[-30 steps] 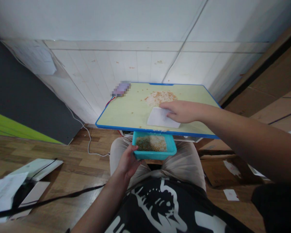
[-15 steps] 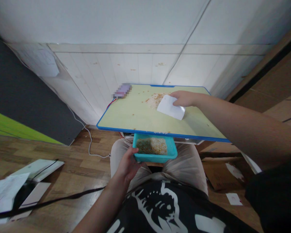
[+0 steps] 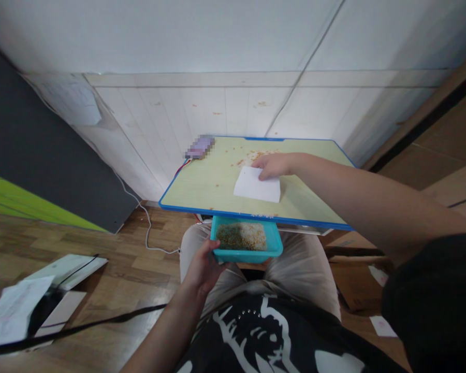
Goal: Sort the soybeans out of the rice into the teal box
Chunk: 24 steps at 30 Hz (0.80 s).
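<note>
My left hand grips the left side of a turquoise plastic tray, thumb over its rim. Inside the tray lie mixed grains, some dark green, some yellow, some whitish. The tray is held over my lap, just under the front edge of the table. Above the yellow tabletop my right hand pinches a sheet of white paper by its upper edge. Behind the paper, pale and orange-brown grains are scattered on the table, partly hidden by my hand. A few grains lie along the front edge.
A blurred purple device with a red cable rests on the table's back left corner. The white wall stands right behind the table. Papers and a folder lie on the floor at left, a cardboard box at right.
My right hand has drawn the paper left and toward the table's front edge. Fewer pale grains show behind it. My left hand still holds the tray in about the same place.
</note>
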Available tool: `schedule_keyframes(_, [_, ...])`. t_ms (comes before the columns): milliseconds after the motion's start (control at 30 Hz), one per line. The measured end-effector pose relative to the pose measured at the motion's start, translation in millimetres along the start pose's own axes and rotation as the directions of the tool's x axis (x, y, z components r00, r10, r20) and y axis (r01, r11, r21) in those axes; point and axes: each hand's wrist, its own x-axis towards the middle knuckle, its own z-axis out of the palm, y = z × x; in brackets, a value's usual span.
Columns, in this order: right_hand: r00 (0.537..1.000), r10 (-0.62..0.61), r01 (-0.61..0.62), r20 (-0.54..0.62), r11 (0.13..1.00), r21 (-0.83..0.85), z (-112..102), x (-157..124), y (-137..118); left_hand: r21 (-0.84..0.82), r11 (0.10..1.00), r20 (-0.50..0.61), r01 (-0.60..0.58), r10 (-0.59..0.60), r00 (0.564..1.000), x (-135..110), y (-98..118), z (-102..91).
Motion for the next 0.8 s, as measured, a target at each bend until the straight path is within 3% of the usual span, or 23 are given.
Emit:
schedule_keyframes(200, [0.995, -0.032, 0.025, 0.094, 0.997, 0.079, 4.8, -2.8, -11.8, 0.018, 1.0, -0.007, 0.012, -0.011, 1.0, -2.3, 0.3, 2.4])
schedule_keyframes(567, [0.966, -0.105, 0.098, 0.237, 0.994, 0.043, 5.4, -2.8, -18.3, 0.03, 0.999, -0.001, 0.024, -0.024, 1.0, -1.0, -2.0, 3.3])
schedule_keyframes(800, [0.968, -0.11, 0.102, 0.226, 0.994, 0.046, 4.7, -11.7, -16.1, 0.021, 1.0, -0.002, 0.014, -0.013, 1.0, 0.7, -6.4, 2.5])
